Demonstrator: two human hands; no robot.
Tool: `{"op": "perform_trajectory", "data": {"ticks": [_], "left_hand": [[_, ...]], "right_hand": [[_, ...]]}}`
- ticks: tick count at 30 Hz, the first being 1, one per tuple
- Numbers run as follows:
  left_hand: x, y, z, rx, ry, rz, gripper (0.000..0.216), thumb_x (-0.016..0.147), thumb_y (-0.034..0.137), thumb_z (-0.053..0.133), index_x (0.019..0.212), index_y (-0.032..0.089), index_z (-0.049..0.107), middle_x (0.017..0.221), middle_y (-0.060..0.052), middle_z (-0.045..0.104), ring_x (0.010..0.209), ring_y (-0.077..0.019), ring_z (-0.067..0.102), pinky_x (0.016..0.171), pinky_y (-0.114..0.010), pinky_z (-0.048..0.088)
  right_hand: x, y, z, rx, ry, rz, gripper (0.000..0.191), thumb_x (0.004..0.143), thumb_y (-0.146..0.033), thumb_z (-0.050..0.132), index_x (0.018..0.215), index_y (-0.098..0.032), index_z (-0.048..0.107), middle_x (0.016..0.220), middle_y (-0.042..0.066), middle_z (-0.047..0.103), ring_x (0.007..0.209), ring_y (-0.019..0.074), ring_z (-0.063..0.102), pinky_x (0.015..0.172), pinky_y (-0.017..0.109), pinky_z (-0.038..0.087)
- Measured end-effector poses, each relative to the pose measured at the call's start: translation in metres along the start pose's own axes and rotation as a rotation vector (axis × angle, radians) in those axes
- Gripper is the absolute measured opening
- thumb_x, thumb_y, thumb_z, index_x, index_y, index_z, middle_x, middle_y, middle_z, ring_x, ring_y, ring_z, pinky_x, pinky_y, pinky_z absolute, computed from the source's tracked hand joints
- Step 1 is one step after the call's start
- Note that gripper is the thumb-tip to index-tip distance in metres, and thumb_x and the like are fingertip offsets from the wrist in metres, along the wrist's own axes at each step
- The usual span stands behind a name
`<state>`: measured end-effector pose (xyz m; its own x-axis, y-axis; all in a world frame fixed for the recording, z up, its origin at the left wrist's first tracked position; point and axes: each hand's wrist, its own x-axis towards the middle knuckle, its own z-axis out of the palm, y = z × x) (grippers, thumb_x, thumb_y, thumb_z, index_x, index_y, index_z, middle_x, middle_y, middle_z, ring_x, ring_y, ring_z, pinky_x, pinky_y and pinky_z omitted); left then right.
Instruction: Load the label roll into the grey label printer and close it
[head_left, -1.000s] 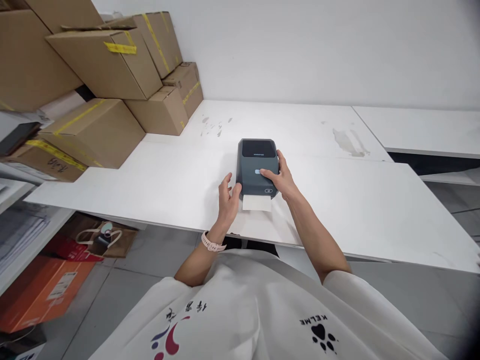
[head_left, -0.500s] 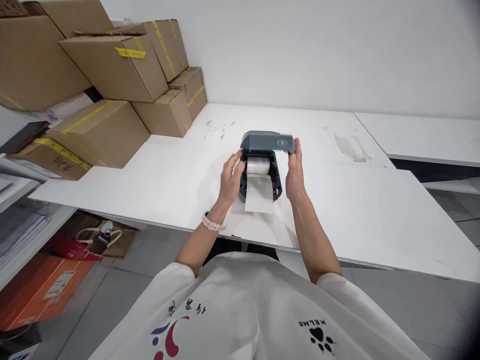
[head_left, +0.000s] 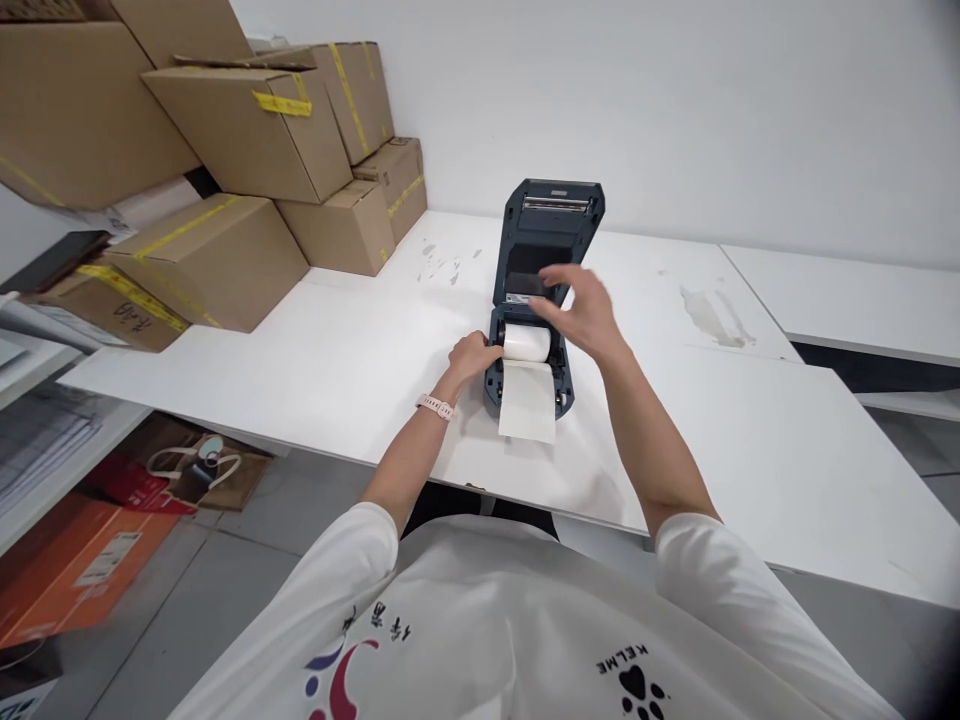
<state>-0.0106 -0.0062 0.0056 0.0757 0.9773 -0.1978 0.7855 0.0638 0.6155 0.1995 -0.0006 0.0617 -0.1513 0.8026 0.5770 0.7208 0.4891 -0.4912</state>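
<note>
A dark grey label printer (head_left: pixel 568 398) stands on the white table with its lid (head_left: pixel 551 225) swung fully up and tilted back. Inside lies a white label roll (head_left: pixel 526 343); its loose strip (head_left: pixel 527 405) hangs out over the front edge. My left hand (head_left: pixel 474 357) grips the printer's left side wall, thumb tip beside the end of the roll. Above the roll, in front of the raised lid, my right hand (head_left: pixel 581 308) hovers with thumb and fingers apart and nothing between them. It hides part of the lid's lower right.
Taped cardboard boxes (head_left: pixel 232 130) are stacked at the left of the white table (head_left: pixel 360 390). A white wall (head_left: pixel 675 120) rises behind it. Below at left are an orange box (head_left: pixel 90 570) and a paper bag (head_left: pixel 244 480) on the floor.
The lid has gone from partly raised to fully up. My right hand has left its edge and come inward over the roll. My left hand has settled lower on the printer's side.
</note>
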Motion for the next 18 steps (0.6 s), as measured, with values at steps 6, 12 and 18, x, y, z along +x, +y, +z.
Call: {"op": "perform_trajectory", "data": {"ticks": [6, 12, 18], "left_hand": [[0.004, 0.006, 0.002, 0.107, -0.007, 0.011, 0.028, 0.084, 0.031, 0.054, 0.105, 0.019, 0.067, 0.122, -0.018, 0.074, 0.118, -0.0360, 0.067, 0.088, -0.040, 0.049], [0.004, 0.003, 0.002, 0.106, -0.014, -0.006, 0.028, 0.085, 0.031, 0.053, 0.108, 0.020, 0.066, 0.122, -0.015, 0.074, 0.116, -0.0333, 0.068, 0.086, -0.038, 0.049], [0.002, 0.001, 0.002, 0.069, -0.020, -0.003, 0.027, 0.086, 0.034, 0.052, 0.106, 0.021, 0.064, 0.117, -0.013, 0.075, 0.107, -0.0309, 0.070, 0.079, -0.037, 0.048]], "right_hand": [[-0.002, 0.001, 0.049, -0.259, -0.637, 0.114, 0.071, 0.068, -0.030, 0.087, 0.136, -0.021, 0.064, 0.135, 0.018, 0.067, 0.126, 0.0454, 0.062, 0.108, 0.063, 0.045], [-0.001, -0.001, 0.050, -0.236, -0.659, 0.100, 0.087, 0.069, -0.032, 0.085, 0.148, -0.017, 0.054, 0.145, 0.022, 0.060, 0.130, 0.0457, 0.060, 0.110, 0.061, 0.046], [-0.036, 0.019, -0.033, 0.379, -0.392, 0.172, 0.086, 0.067, -0.038, 0.089, 0.146, -0.030, 0.057, 0.146, 0.005, 0.062, 0.130, 0.0335, 0.062, 0.111, 0.047, 0.051]]}}
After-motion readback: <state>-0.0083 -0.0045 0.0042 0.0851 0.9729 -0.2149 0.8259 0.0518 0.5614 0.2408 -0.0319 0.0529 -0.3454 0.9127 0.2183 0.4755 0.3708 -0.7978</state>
